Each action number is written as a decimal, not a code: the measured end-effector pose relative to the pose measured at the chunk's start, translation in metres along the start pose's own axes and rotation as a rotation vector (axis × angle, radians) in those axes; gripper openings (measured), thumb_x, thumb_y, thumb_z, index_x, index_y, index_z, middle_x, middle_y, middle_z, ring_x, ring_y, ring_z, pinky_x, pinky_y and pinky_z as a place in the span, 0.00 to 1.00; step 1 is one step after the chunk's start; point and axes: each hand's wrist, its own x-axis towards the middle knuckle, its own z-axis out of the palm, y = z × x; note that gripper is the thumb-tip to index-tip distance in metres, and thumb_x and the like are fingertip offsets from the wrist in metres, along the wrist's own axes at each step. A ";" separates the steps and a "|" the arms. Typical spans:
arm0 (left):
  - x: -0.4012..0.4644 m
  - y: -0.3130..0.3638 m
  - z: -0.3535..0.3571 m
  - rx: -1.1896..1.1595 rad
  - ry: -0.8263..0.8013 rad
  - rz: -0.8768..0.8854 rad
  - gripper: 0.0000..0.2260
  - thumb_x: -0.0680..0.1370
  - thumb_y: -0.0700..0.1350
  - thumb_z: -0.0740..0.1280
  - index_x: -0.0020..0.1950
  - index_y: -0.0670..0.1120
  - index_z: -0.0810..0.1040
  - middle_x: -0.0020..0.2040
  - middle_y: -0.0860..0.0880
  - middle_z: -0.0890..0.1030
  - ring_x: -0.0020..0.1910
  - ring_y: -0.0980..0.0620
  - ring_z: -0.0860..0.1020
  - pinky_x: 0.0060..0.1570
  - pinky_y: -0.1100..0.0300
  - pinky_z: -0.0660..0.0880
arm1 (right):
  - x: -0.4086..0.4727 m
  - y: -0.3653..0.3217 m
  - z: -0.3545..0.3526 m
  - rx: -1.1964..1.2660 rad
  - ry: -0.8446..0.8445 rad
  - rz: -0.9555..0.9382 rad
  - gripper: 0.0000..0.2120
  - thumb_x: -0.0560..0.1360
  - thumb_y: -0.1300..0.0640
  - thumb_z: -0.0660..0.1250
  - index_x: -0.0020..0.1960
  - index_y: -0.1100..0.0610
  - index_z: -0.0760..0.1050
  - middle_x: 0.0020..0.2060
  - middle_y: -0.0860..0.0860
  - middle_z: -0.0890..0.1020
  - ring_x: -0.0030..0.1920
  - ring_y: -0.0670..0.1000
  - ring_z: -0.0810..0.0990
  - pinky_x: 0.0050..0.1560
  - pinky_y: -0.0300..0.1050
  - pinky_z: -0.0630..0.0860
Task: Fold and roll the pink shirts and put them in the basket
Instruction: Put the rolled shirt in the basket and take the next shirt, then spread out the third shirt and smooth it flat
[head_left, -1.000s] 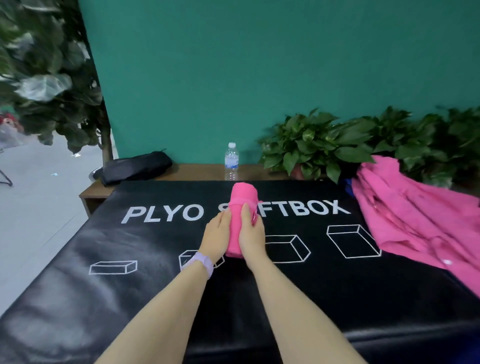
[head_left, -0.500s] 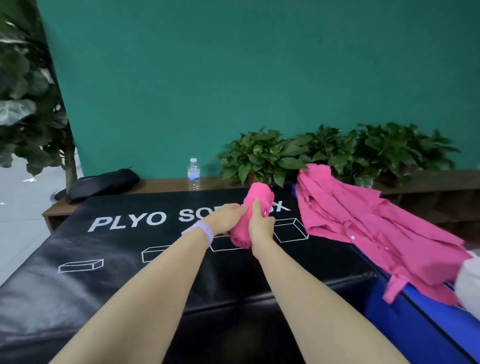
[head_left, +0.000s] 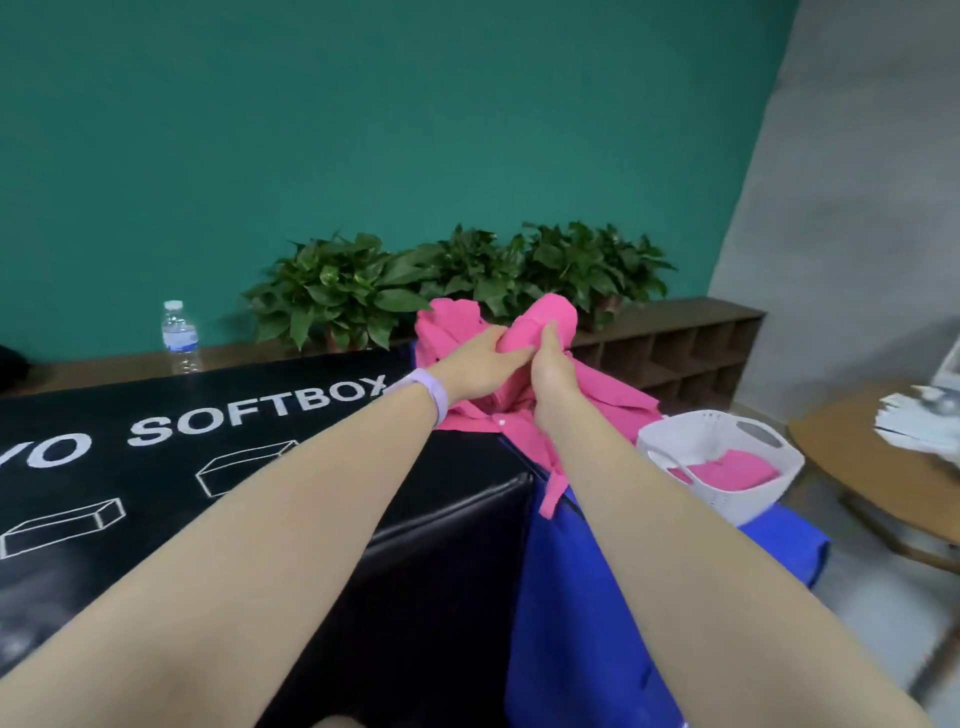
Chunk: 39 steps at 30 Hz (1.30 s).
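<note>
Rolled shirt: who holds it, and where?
Both hands grip the rolled pink shirt at its near end: left hand from the left, right hand from the right.

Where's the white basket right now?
In the head view the white basket sits low at right on the blue surface, beside the pile of pink shirts and before the round wooden table; pink fabric already lies inside.

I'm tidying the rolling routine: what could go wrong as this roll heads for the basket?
1. Both hands, left and right, grip the rolled shirt only at its near end; the free far end might loosen.
2. The roll is above the unfolded shirts and could snag them.
3. The basket sits near the blue surface's edge; a hard drop may tip it.
</note>
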 end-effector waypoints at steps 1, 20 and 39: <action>0.004 0.007 0.010 0.021 -0.006 0.025 0.26 0.80 0.63 0.63 0.70 0.46 0.70 0.61 0.49 0.79 0.56 0.49 0.79 0.60 0.50 0.76 | 0.005 -0.004 -0.016 0.003 0.008 -0.015 0.36 0.79 0.32 0.56 0.75 0.58 0.69 0.67 0.59 0.78 0.63 0.59 0.79 0.66 0.55 0.75; 0.099 0.038 0.200 0.177 -0.152 0.295 0.23 0.78 0.56 0.69 0.69 0.47 0.72 0.60 0.48 0.80 0.54 0.49 0.79 0.55 0.50 0.77 | 0.087 -0.002 -0.246 -0.056 0.284 0.086 0.32 0.79 0.43 0.68 0.74 0.61 0.65 0.55 0.61 0.76 0.44 0.61 0.80 0.53 0.62 0.83; 0.129 0.024 0.234 0.684 -0.289 0.351 0.16 0.76 0.57 0.65 0.62 0.58 0.81 0.47 0.51 0.69 0.53 0.46 0.66 0.54 0.50 0.61 | 0.117 0.042 -0.268 -1.658 0.481 -0.076 0.37 0.81 0.34 0.46 0.64 0.62 0.78 0.65 0.64 0.76 0.65 0.63 0.74 0.67 0.55 0.68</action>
